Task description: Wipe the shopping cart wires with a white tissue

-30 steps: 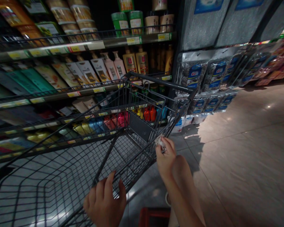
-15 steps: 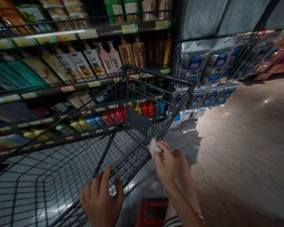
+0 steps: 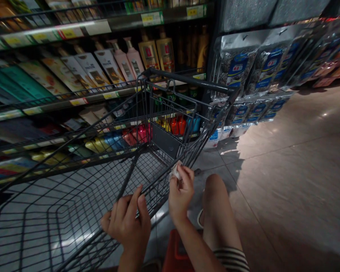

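A dark metal shopping cart [image 3: 164,141] stands in front of me. My right hand [image 3: 181,192] pinches a crumpled white tissue [image 3: 175,172], which is at the cart's near top rail. Lower and to the left, my left hand [image 3: 129,221] is over the same rail, its fingers bent and its thumb apart from the index finger. Nothing shows in that hand. Whether its curled fingers touch the rail I cannot tell. The wire basket holds no goods that I can see.
Shelves with shampoo bottles [image 3: 87,70] and price tags run behind the cart. Silver packs with blue labels [image 3: 238,68] hang to the right. Below my hands is a red stool-like object [image 3: 172,245], beside my bent knee [image 3: 217,192]. Tiled floor [image 3: 294,181] stretches right.
My right hand has moved left along the rail with the tissue. My left hand has shifted slightly right and up, its fingers more bent. The view has tilted a little downward.
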The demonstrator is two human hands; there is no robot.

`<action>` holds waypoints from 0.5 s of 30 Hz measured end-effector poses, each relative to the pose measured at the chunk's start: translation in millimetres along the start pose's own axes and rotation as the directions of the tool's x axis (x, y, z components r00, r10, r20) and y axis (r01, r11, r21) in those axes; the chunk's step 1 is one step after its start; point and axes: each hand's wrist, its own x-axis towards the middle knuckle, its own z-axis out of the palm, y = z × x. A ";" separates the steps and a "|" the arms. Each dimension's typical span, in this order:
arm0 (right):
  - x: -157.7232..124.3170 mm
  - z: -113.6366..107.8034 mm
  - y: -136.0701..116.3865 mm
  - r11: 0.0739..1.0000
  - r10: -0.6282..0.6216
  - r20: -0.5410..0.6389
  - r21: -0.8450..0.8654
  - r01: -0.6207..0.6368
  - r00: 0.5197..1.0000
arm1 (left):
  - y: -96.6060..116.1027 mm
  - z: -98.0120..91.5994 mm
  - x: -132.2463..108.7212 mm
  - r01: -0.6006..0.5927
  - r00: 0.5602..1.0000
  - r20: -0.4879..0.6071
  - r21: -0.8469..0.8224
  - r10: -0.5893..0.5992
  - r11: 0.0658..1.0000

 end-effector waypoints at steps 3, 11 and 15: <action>-9.7 2.3 -1.0 1.000 0.015 -0.001 0.027 -0.015 1.000 | -1.2 -0.7 -1.7 -0.019 1.000 0.022 0.011 0.018 1.000; -25.1 -4.9 -5.6 0.994 0.070 0.113 0.073 -0.078 0.991 | -3.0 -3.5 -6.0 0.002 0.996 0.094 0.008 -0.003 1.000; -28.4 -13.6 -10.2 0.992 0.009 0.315 0.117 -0.048 0.949 | -2.2 -5.8 -5.6 0.001 0.995 0.098 0.004 -0.001 1.000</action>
